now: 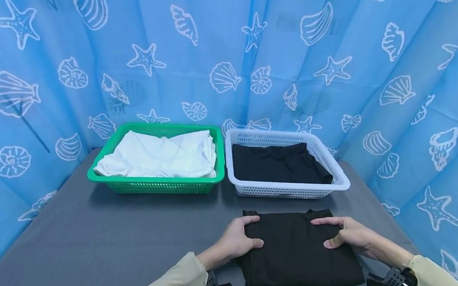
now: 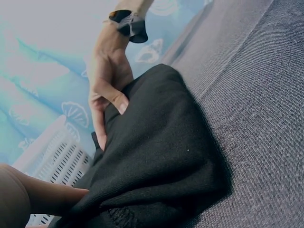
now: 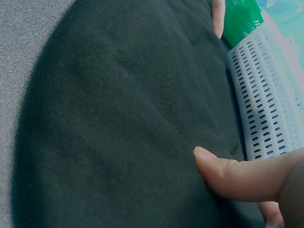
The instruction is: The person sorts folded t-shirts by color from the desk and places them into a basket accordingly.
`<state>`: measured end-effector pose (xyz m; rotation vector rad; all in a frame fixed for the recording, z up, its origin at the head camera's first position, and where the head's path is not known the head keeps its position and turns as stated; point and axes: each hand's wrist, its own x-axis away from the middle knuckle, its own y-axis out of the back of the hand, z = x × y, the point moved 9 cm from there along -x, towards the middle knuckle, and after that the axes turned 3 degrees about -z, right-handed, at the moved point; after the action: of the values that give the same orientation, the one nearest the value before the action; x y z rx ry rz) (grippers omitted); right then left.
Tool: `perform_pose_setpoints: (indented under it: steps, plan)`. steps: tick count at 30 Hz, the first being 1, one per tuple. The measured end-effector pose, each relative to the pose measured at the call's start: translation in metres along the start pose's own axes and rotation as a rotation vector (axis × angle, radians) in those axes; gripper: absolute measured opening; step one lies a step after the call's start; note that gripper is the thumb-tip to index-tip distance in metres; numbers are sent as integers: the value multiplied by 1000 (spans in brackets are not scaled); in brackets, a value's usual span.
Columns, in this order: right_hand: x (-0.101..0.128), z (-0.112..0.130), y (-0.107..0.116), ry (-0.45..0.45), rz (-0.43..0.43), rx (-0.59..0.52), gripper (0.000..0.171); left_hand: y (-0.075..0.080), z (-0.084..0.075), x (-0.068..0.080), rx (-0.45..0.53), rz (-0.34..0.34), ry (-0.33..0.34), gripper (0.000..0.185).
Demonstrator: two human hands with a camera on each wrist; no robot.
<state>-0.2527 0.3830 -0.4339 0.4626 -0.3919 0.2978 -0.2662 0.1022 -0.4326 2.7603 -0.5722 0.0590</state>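
A folded black garment (image 1: 300,251) lies on the grey-covered table in front of me, below the two baskets in the head view. My left hand (image 1: 239,239) grips its left side, thumb on top and forefinger near the far corner. On the opposite side my right hand (image 1: 350,236) holds it the same way; in the left wrist view this right hand (image 2: 107,85) has its thumb on the cloth. The right wrist view shows the right thumb (image 3: 228,173) pressed on the black fabric (image 3: 118,109). The other fingers are partly hidden by the cloth.
A white basket (image 1: 282,187) with folded black cloth (image 1: 276,164) stands just beyond the garment. To its left is a green basket (image 1: 157,185) holding white cloth (image 1: 159,155). A blue curtain (image 1: 224,44) with shells and starfish hangs behind the grey table (image 1: 140,234).
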Motion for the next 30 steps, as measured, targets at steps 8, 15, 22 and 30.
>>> perform_pose_setpoints:
  steps: [8,15,22,30]
  plan:
    - [3,1,3,-21,-47,21,62,-2,-4,-1,-28,5,-21,59]
    - [5,-1,2,-23,-43,6,61,-5,-2,-1,-19,21,-1,59]
    - [5,-2,0,-24,-51,-1,62,-5,-2,-1,-15,9,-13,59]
    - [5,1,-2,-19,-45,-11,61,-3,-2,0,-10,1,-18,59]
